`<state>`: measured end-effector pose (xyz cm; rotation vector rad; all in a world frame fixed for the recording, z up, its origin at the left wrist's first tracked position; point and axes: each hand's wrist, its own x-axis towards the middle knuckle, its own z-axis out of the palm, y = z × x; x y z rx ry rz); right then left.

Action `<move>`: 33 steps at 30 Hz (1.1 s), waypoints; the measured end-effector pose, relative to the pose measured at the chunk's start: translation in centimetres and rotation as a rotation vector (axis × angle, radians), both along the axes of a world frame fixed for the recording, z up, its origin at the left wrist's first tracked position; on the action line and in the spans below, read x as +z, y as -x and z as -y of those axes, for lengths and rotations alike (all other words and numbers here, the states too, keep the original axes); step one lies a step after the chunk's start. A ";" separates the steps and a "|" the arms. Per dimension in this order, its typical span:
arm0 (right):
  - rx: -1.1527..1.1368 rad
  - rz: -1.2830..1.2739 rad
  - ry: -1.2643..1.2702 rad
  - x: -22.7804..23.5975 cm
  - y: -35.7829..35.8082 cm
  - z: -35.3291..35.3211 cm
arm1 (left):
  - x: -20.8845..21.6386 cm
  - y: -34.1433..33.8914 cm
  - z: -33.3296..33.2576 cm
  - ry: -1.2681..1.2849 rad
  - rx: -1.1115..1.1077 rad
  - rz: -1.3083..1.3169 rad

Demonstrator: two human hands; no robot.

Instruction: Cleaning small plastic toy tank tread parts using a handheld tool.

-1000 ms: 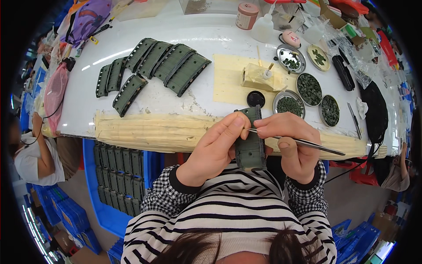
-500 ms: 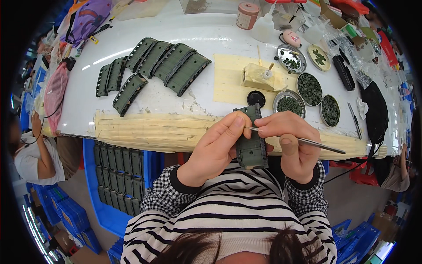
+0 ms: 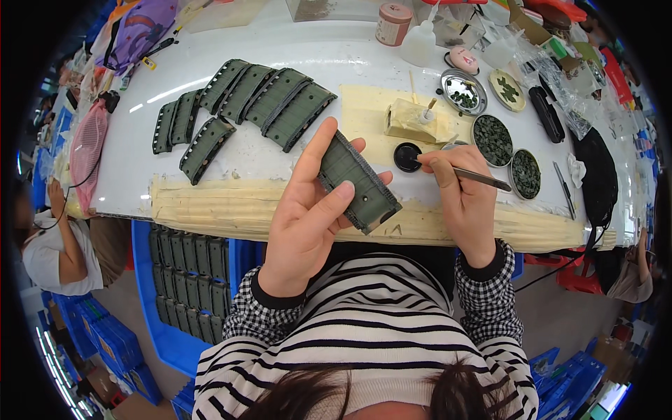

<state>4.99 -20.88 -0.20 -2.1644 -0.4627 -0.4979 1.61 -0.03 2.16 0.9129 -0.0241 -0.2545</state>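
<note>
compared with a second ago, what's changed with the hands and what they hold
The left hand shifted left and away from the body, slanting the green piece. The right hand brought the metal tool right and forward to the black dish. Nothing was let go; the other green pieces stayed put.

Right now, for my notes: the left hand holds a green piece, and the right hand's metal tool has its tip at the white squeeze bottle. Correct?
Wrong spot: in the head view, the metal tool in the right hand has its tip at the black dish. The left hand does hold the green piece.
</note>
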 end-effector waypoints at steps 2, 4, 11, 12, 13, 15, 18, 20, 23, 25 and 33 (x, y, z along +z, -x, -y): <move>0.005 0.007 0.012 0.0 0.0 0.1 | -0.2 -0.1 -0.2 0.048 -0.026 0.001; 0.008 -0.013 0.003 0.2 0.1 0.0 | -0.4 -0.1 -0.2 0.056 -0.001 0.013; 0.254 0.155 -0.179 3.1 2.5 -0.3 | -0.1 -0.3 0.3 0.031 0.189 -0.034; 0.307 0.147 -0.225 3.2 2.9 -0.8 | -0.1 -0.4 0.5 0.036 0.186 -0.036; 0.361 0.139 -0.271 3.3 3.1 -1.3 | -0.1 -0.4 0.6 0.041 0.184 -0.037; 0.397 0.098 -0.287 3.1 3.2 -1.7 | -0.1 -0.4 0.8 0.045 0.179 -0.037; 0.381 0.029 -0.303 2.8 3.4 -2.2 | -0.2 -0.3 1.0 0.040 0.171 -0.033; 0.382 0.003 -0.298 2.7 3.5 -2.4 | -0.3 -0.2 1.0 0.032 0.169 -0.034; 0.380 -0.019 -0.289 2.6 3.4 -2.3 | -0.1 0.0 1.1 0.016 0.180 -0.023; 0.384 -0.016 -0.284 2.5 3.4 -2.3 | -0.2 0.0 1.1 0.012 0.179 -0.019; 0.368 -0.026 -0.243 2.5 3.4 -2.4 | -0.3 0.0 1.2 0.001 0.194 -0.034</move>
